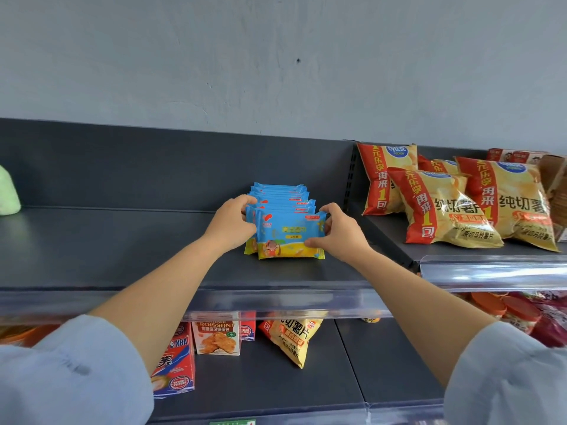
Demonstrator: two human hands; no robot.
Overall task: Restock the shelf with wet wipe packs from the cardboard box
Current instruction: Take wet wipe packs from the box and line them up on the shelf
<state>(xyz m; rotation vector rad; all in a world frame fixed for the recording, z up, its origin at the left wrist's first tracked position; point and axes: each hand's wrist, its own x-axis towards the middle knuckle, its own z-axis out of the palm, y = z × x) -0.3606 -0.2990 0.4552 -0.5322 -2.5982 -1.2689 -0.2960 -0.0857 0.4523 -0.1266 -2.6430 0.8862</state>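
upper shelf, dark grey, against a grey wall.

wet wipe packs: blue and yellow, standing upright on edge in one row running near to far, right of the shelf's middle and just left of the upright divider. the packs touch face to face. the front pack stands nearest, its printed face toward the camera and its bottom edge on the shelf.

left hand: at the left end of the row, fingers curled over the top left corners of the packs, gripping them.

right hand: at the right end, thumb pressed on the lower right face of the front pack, fingers curled behind its top right corner, pinching it.

both forearms reach up from light blue sleeves.

right bay, same level: red and yellow chip bags leaning back, well apart from the packs. far left edge: a pale green thing, partly cut off.

lower shelf: a croissant box, a red and blue carton and one chip bag.
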